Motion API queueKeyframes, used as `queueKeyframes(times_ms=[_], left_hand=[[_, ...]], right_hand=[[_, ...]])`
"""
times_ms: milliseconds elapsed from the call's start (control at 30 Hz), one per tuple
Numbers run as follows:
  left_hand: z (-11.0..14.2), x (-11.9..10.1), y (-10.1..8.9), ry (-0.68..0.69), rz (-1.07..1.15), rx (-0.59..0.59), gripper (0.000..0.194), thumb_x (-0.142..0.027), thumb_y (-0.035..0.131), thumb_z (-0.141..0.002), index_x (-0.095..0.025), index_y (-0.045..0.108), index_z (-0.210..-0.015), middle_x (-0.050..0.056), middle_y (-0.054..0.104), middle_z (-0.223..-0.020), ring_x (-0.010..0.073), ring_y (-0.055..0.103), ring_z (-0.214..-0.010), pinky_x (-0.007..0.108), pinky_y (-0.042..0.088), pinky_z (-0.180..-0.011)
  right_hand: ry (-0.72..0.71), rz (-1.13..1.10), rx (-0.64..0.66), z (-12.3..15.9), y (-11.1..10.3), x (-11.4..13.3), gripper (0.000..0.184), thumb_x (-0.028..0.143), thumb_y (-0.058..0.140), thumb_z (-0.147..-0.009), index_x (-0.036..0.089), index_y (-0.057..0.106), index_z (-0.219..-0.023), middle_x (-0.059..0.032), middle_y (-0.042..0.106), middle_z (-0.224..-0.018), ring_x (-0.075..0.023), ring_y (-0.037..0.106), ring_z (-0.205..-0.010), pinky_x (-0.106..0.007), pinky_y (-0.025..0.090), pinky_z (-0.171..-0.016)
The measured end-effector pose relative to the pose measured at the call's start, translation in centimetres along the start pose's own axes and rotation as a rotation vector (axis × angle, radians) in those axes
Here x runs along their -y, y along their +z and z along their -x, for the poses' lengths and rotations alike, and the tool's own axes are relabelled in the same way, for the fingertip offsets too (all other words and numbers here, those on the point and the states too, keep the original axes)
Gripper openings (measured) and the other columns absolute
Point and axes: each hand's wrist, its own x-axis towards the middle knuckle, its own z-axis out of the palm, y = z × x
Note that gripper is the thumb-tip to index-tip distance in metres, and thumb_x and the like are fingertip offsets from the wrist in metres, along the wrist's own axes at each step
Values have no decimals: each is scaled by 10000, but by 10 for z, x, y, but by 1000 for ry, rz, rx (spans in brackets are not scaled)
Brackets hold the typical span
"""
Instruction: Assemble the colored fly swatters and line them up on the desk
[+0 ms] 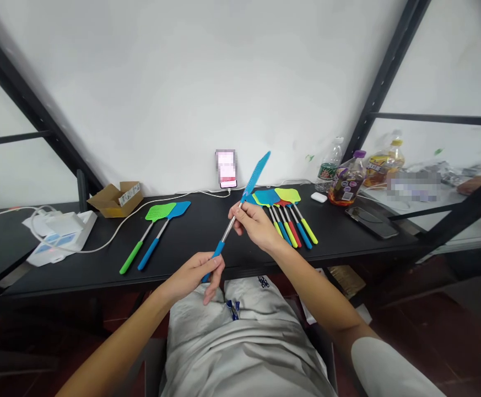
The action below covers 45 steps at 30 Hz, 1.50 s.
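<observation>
the left hand [199,270] is holding a blue swatter [228,227] by its handle, fingers loosely curled; the right hand [257,226] is pinching its metal shaft, fingers nearly closed. it is slanting above the black table [203,223].

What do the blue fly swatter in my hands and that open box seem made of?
Blue fly swatter: head and grip, probably fairly matte plastic or rubber, evenly coloured; shaft, likely polished metal, silvery with highlights. Box: apparently matte cardboard, brown with folded flaps.

Swatter pair [160,212] on desk [199,229] left, bunch [290,235] right; held swatter [229,227] between, phone [226,166] behind against wall [161,82].
</observation>
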Motion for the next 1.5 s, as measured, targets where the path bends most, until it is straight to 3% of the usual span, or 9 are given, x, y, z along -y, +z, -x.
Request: queueKeyframes(times_ms=[100,333,467,567,667,833,933,1200,1500], left_hand=[[0,4,-5,-16,77,23,378,-461,470,-1001,-179,482,-750,-56,494,-429,91,473,-316,187,333,-383],[-3,2,2,32,-94,-174,344,-458,490,-996,-174,518,-806,-54,524,-473,90,484,-362,201,382,-416],[0,-3,1,84,-181,-202,330,-463,480,-1000,-161,566,-897,-28,577,-554,99,534,-469,217,422,-496],[1,-3,-9,115,-249,-235,298,-446,548,-972,-160,591,-1045,27,658,-765,123,603,-634,231,466,-566],[-2,0,-22,107,-236,-309,292,-444,572,-955,-167,590,-1049,29,634,-823,136,612,-648,248,493,-543],[-6,2,-35,73,-188,-280,315,-463,558,-955,-152,604,-981,32,623,-788,135,602,-593,257,504,-505],[-4,0,-35,68,-194,-253,315,-461,578,-946,-151,621,-980,34,627,-781,136,600,-598,251,499,-502],[0,1,-37,55,-140,-253,304,-450,577,-952,-154,644,-975,40,636,-765,130,584,-586,238,472,-495],[-1,3,-40,51,-142,-270,307,-458,589,-940,-161,660,-978,45,630,-768,144,593,-599,248,472,-491]], right_hand=[[13,-13,54,-1,-4,0,391,555,572,-912,170,590,-846,45,525,-606,-88,512,-516,-229,402,-526],[139,-17,181,0,0,-3,325,480,620,-907,157,604,-929,30,568,-647,-95,552,-533,-213,410,-499],[175,32,322,1,5,-1,287,452,604,-922,166,597,-934,6,602,-746,-101,588,-582,-216,450,-522],[127,196,182,-3,-13,7,274,450,534,-958,185,563,-897,5,609,-740,-106,587,-574,-211,447,-509],[103,436,-163,-8,-60,19,283,445,437,-995,200,523,-885,-14,663,-774,-120,618,-603,-217,460,-539],[461,1036,-424,1,-167,22,292,395,455,-970,184,557,-796,-14,676,-650,-117,604,-553,-211,425,-573],[602,1105,-477,11,-207,10,291,331,542,-910,158,593,-681,-54,685,-651,-130,603,-567,-223,410,-582],[703,1199,-493,16,-229,-19,138,267,740,-719,154,731,-798,-68,717,-780,-175,652,-739,-223,414,-640],[682,1252,-543,17,-234,-27,252,364,733,-756,183,761,-928,-99,747,-967,-201,670,-900,-239,429,-719]])
